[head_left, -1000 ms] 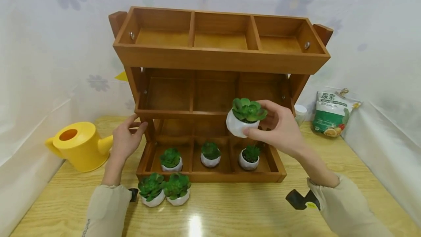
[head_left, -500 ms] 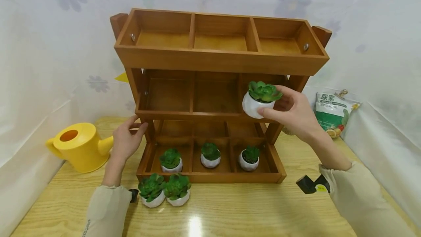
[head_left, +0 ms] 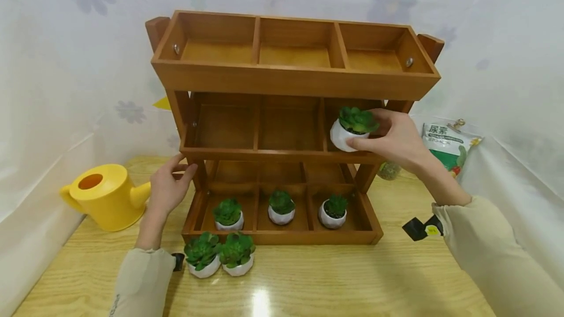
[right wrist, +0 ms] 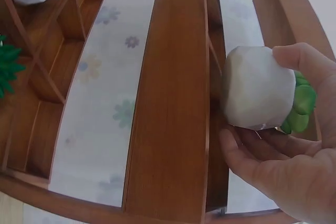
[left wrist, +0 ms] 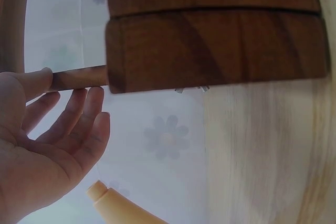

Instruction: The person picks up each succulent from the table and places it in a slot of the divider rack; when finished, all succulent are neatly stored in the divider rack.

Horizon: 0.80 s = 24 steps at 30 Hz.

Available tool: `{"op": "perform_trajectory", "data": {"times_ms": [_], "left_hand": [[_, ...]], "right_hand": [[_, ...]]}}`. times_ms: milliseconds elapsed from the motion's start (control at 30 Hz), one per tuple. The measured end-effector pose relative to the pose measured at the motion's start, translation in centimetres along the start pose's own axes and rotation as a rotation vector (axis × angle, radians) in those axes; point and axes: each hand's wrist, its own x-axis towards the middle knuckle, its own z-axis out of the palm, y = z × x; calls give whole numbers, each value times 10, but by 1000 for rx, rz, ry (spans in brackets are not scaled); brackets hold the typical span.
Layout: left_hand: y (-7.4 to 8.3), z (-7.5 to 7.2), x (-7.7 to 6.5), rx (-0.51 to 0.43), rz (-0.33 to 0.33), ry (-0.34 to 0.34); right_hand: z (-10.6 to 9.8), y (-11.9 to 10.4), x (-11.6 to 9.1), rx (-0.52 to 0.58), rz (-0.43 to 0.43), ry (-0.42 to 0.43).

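My right hand (head_left: 394, 138) grips a potted succulent (head_left: 357, 120) by its white faceted pot (right wrist: 260, 88), thumb on one side and fingers on the other. The pot is at the right compartment of the middle tier of a brown wooden shelf (head_left: 291, 79); whether it touches the tier's floor is hidden. My left hand (head_left: 169, 185) is at the shelf's left side. In the left wrist view its thumb and fingers pinch a thin wooden part (left wrist: 79, 78) of the shelf. On the bottom tier sit three potted succulents, one per compartment, the middle one (head_left: 282, 207) among them.
Two more potted succulents (head_left: 203, 254) stand side by side on the table before the shelf's left front. A yellow watering can (head_left: 107, 197) is at the left. Behind the right arm are a green-and-white bag (head_left: 447, 146) and a small jar (head_left: 388, 170).
My right hand has carried the succulent up and to the right, from in front of the middle tier's edge to its right compartment. The left hand stays where it was.
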Motion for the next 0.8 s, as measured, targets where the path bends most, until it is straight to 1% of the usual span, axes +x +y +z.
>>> {"op": "perform_trajectory", "data": {"times_ms": [100, 267, 367, 433, 533, 633, 700, 800], "left_hand": [[1, 0, 0, 3, 2, -4], [0, 1, 0, 5, 19, 17], [-2, 1, -1, 4, 24, 24], [-2, 1, -1, 3, 24, 23], [-1, 1, -1, 2, 22, 25], [-2, 1, -1, 2, 31, 35], [-2, 1, -1, 3, 26, 31], [-2, 0, -1, 4, 11, 13]], "right_hand": [[-3, 2, 4, -42, 23, -31], [-6, 2, 17, -75, -19, -88], [-7, 3, 25, -60, -52, -94], [-7, 5, 31, -57, -56, -92], [-5, 7, 37, -66, -33, -109], [-1, 10, 44, -112, 2, -149], [2, 11, 47, -140, 8, -171], [3, 12, 50, -155, 0, -187]]}}
